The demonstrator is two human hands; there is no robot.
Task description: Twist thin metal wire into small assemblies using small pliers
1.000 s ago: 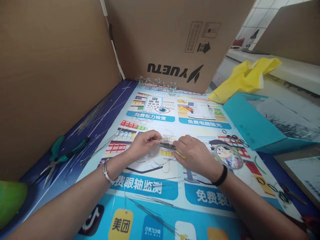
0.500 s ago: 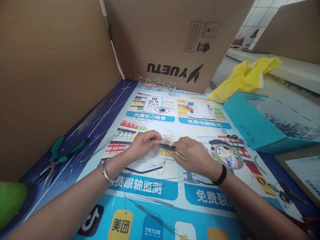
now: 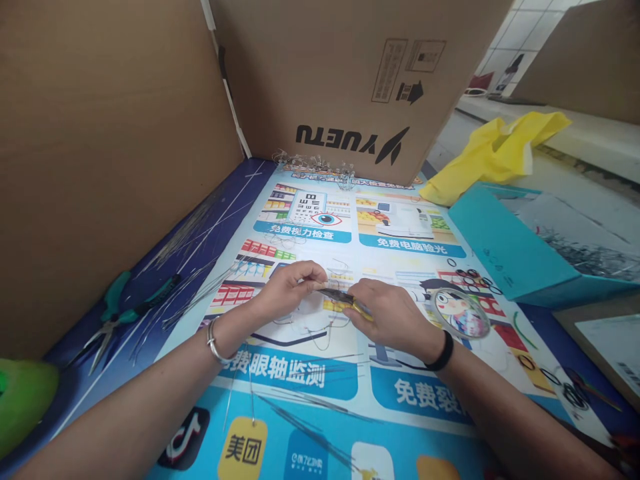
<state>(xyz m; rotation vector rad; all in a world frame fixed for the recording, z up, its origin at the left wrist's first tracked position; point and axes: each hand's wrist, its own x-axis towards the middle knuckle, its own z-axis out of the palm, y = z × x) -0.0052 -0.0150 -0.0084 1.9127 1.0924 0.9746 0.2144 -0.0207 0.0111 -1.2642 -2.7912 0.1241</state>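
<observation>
Near the middle of the printed mat, my left hand [image 3: 293, 287] pinches a thin wire whose bent loops [image 3: 316, 330] hang below the fingers. My right hand [image 3: 387, 310] is closed around small pliers [image 3: 340, 296] with yellow handles. The dark jaws point left and meet the work at my left fingertips; whether they grip the wire is too small to tell. Loose straight wires [image 3: 310, 427] lie on the mat in front of my hands.
Teal-handled pliers [image 3: 117, 313] and more wires lie left. Cardboard panels [image 3: 350, 73] stand behind. At right are black rings [image 3: 473, 277], a clear round dish [image 3: 460, 313], a blue box [image 3: 520, 253] of wire pieces and yellow cloth [image 3: 495, 153]. A green object [image 3: 25, 400] sits lower left.
The camera view has shifted slightly. Both hands keep nearly the same pose, with the plier jaws still at my left fingertips.
</observation>
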